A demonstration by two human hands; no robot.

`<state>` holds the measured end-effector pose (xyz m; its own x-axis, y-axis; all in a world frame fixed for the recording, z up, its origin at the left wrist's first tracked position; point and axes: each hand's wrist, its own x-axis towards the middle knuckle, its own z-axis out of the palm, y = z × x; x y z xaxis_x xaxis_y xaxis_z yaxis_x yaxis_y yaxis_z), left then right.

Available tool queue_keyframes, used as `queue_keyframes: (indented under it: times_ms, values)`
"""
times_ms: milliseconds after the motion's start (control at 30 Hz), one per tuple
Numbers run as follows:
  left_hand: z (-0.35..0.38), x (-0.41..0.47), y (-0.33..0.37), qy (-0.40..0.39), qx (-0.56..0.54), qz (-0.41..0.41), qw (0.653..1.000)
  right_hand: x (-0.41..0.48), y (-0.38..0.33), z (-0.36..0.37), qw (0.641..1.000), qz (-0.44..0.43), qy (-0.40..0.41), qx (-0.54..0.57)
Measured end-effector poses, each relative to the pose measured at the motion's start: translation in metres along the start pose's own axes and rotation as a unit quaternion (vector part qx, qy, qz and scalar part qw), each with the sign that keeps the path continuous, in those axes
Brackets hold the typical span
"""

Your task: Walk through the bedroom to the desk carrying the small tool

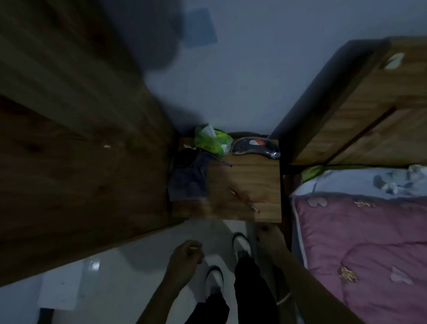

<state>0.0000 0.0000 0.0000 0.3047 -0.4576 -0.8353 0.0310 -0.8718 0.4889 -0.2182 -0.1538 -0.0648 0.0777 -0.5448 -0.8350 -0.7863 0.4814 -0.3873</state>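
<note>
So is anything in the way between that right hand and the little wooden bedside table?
Nothing visible. The right hand sits just at the front edge of the bedside table, beside the bed frame, though blur hides whether it touches. The left hand hangs loosely curled over the floor, holding nothing.

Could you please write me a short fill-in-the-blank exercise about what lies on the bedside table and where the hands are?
1. The tissue pack at the back of the bedside table is ____ in colour.
2. The quilt on the bed is ____.
3. The right hand is at the table's ____ edge.
4. The left hand holds ____.

Missing words: green; pink; front; nothing
</note>
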Motion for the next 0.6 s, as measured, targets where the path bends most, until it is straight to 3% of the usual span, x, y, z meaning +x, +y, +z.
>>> queue_keyframes:
  times_ms: [200,367,600]
  values:
    - [0.025,0.046,0.007,-0.006,-0.068,-0.032,0.997,0.07,-0.015,0.013,0.996,-0.046,0.065,-0.031]
    - [0.045,0.06,0.001,-0.002,-0.113,-0.048,0.992,0.102,-0.019,0.024,0.966,-0.163,0.132,-0.15]
    - [0.057,0.073,-0.001,-0.002,-0.137,-0.064,0.988,0.127,-0.022,0.034,0.954,-0.155,0.119,-0.229]
